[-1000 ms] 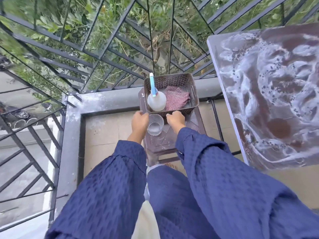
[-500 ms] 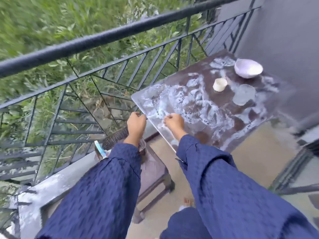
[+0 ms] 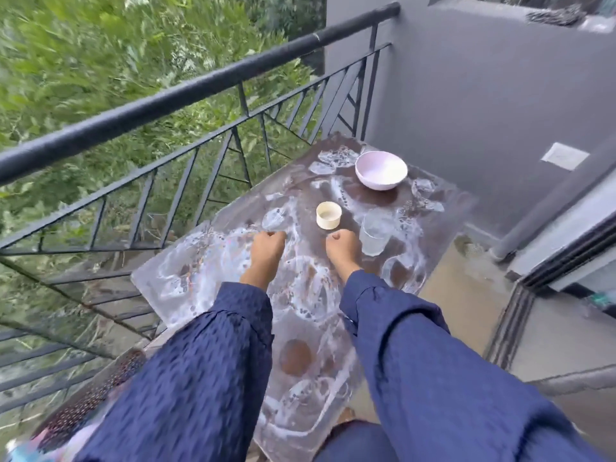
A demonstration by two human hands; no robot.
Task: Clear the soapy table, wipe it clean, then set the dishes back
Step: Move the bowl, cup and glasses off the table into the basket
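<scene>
Turned from basket stool back to soapy worktop [image 3: 206, 281]. Both hands empty, fingers curled in: L hand [image 3: 266, 250], R hand [image 3: 343, 250] just short of small cup [image 3: 328, 215]. Glass [image 3: 373, 236], bowl [image 3: 381, 170] not yet cleared. Probably cup next.

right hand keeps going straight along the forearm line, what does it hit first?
Most likely the small cream cup, just beyond the right hand. The clear glass sits just right of that line; depth is unclear.

Black metal railing [image 3: 186, 91] along balcony edge; green foliage [image 3: 83, 55] beyond; grey wall [image 3: 483, 78] right.
</scene>
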